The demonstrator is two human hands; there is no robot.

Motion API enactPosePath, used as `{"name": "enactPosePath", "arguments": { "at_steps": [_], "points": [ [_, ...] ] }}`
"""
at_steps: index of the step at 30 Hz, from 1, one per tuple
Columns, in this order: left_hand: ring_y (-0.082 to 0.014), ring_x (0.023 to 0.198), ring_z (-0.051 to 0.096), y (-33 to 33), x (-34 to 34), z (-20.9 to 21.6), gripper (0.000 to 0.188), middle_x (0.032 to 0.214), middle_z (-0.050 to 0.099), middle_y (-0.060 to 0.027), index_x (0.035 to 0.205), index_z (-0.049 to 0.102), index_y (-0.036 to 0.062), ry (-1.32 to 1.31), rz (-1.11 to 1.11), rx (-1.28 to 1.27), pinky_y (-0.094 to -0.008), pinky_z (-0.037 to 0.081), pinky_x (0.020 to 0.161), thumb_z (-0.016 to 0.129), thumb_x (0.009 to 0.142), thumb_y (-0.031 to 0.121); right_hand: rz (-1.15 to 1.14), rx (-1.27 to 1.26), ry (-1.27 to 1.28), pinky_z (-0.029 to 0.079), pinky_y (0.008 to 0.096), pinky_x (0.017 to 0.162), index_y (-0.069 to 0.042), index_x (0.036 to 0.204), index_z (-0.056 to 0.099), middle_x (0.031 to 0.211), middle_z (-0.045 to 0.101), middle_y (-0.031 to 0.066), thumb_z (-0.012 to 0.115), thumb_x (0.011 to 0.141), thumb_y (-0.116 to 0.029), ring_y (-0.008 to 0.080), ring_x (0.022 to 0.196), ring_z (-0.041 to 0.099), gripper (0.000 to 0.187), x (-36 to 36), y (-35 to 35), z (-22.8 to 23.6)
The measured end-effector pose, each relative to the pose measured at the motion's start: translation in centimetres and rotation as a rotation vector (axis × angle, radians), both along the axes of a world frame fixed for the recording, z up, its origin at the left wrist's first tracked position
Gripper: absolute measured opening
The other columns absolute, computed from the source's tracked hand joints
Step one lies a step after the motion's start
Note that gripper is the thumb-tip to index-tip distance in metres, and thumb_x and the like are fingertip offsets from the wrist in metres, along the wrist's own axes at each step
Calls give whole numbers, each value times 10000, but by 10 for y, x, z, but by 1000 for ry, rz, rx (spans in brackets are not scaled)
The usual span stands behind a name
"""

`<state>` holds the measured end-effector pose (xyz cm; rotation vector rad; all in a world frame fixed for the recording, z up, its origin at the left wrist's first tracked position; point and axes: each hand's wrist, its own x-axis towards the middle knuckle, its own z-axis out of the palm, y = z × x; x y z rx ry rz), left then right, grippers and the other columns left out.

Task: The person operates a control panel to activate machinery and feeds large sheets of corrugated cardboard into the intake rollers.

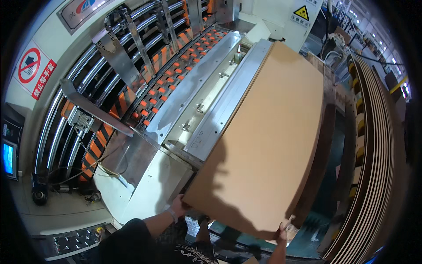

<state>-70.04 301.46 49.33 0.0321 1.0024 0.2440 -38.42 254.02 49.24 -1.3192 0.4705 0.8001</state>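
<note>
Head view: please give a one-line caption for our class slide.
Left hand and right hand hold brown cardboard by its near corners beside a metal-topped machine.

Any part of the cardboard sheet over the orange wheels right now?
No, the cardboard sheet lies wholly to their right, with a grey metal strip between it and the orange wheels.

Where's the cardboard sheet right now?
Head view, right of centre: the cardboard sheet is beside the silver metal plate, its near corners at the left hand and right hand.
</note>
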Motion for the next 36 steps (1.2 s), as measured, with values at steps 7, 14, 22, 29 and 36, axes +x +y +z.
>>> {"name": "enactPosePath", "arguments": {
  "at_steps": [7, 14, 22, 29, 36],
  "points": [
    [-288, 871, 565, -25, 24, 10, 386, 931, 569, -131, 1061, 475, 68, 169, -651, 247, -407, 447, 758, 319, 902, 384, 297, -784, -424, 446, 414, 700, -39, 1091, 526, 911, 583, 187, 560, 789, -266, 309, 781, 561, 379, -13, -34, -86],
    [-290, 882, 566, -48, 40, 37, 333, 947, 575, -156, 1004, 479, 53, -22, -1212, -12, -397, 446, 774, 369, 891, 346, 222, -954, -163, 433, 370, 801, 44, 1063, 513, 973, 582, 221, 478, 825, -428, 336, 927, 555, 530, -194, 25, 40],
    [-238, 833, 587, -79, 159, 103, 408, 942, 564, -137, 1102, 438, 3, -186, -1620, 638, -314, 473, 713, 444, 867, 337, -337, -956, -103, 464, 329, 734, 44, 1032, 529, 883, 614, 154, 539, 823, -308, 259, 785, 595, 409, -334, -38, 98],
    [-241, 1053, 496, -254, 235, 206, 620, 1140, 502, -186, 1217, 358, -36, -1282, -1903, 1332, -320, 393, 895, 662, 750, 236, -928, -492, 193, 465, 348, 639, -51, 882, 519, 787, 595, 79, 460, 876, -343, 193, 730, 580, 297, -374, -33, 117],
    [-238, 962, 564, -374, 248, 264, 517, 1028, 583, -175, 1130, 484, -26, -1551, -2009, 1349, -297, 429, 822, 661, 743, 266, -1390, -182, 401, 472, 497, 651, -43, 968, 428, 860, 582, 182, 361, 837, -569, 317, 767, 586, 546, -405, -33, 2]
  ]
}}
